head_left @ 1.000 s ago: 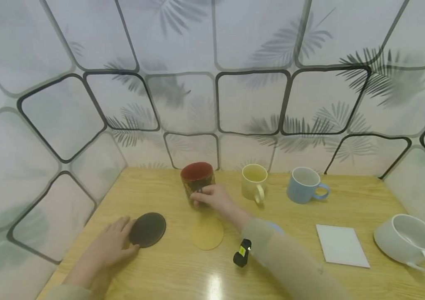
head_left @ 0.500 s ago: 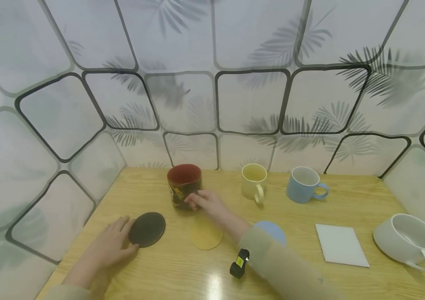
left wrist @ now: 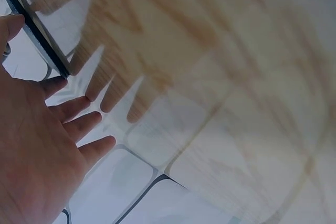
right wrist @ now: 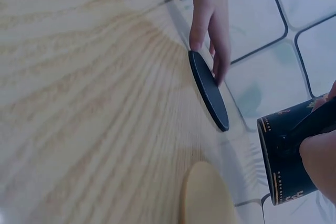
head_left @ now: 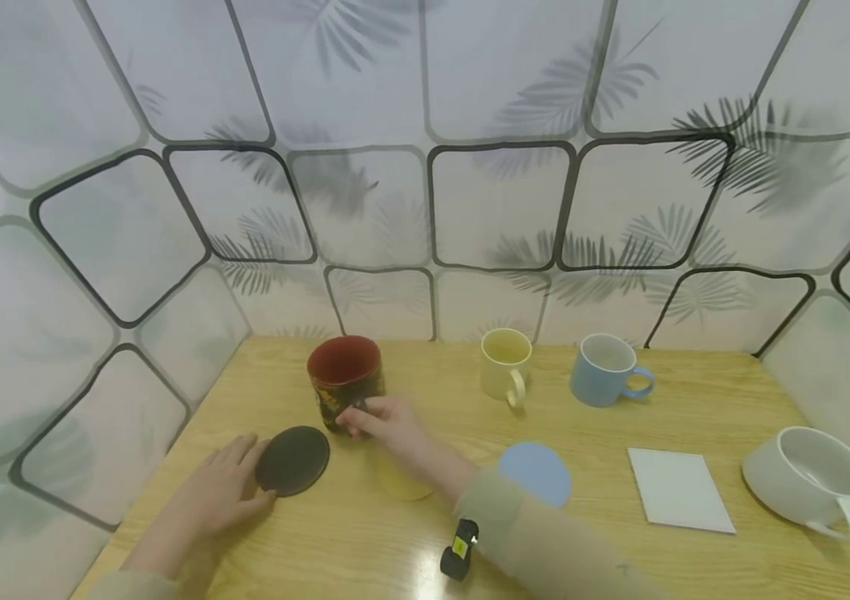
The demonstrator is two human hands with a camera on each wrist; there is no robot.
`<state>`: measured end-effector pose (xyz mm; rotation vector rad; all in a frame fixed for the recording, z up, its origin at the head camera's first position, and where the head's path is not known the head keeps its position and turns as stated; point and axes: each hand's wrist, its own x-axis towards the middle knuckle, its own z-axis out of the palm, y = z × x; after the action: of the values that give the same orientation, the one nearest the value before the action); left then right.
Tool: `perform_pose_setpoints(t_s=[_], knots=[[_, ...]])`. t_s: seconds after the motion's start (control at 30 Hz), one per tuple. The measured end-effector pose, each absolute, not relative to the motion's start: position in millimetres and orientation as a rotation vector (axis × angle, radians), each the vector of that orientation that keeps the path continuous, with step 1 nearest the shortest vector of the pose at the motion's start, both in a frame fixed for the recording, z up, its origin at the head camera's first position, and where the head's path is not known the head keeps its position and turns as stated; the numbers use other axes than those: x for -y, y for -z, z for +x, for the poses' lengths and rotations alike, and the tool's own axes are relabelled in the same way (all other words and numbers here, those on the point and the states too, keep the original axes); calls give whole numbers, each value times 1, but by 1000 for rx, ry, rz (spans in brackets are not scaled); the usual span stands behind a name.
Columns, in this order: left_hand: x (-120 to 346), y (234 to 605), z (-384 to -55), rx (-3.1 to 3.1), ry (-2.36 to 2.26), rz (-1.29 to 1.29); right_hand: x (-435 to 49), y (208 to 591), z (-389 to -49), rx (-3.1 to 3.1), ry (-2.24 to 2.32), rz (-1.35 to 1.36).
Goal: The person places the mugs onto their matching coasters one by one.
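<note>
My right hand (head_left: 395,429) pinches the handle of a black mug (head_left: 346,385) with a red inside and gold decoration. In the right wrist view the black mug (right wrist: 289,153) is off the tabletop, its base facing the wood. Just left and in front of it lies a round black coaster (head_left: 293,461). My left hand (head_left: 218,492) rests at that coaster's left edge, thumb and index finger touching the rim, the other fingers extended. The left wrist view shows the black coaster (left wrist: 39,32) between thumb and index fingertip. My right forearm partly covers a round yellow coaster (head_left: 404,479).
A yellow mug (head_left: 503,367) and a blue mug (head_left: 601,371) stand toward the back. A round blue coaster (head_left: 535,471), a square white coaster (head_left: 680,490) and a white mug (head_left: 803,475) are to the right. Patterned curtain (head_left: 500,208) encloses the wooden table (head_left: 335,550).
My right hand has carried the black mug leftward and slightly nearer, toward the black coaster. The blue coaster has come out from behind my sleeve. My left hand has stayed put.
</note>
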<state>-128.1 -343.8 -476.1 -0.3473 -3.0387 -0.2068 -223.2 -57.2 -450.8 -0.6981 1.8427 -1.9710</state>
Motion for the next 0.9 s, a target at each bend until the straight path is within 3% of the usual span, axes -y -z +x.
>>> perform_pose_setpoints(t_s=[0.9], knots=[[343,480,-129,2985,197,-389,95,463,-190,-1718,1970,-769]])
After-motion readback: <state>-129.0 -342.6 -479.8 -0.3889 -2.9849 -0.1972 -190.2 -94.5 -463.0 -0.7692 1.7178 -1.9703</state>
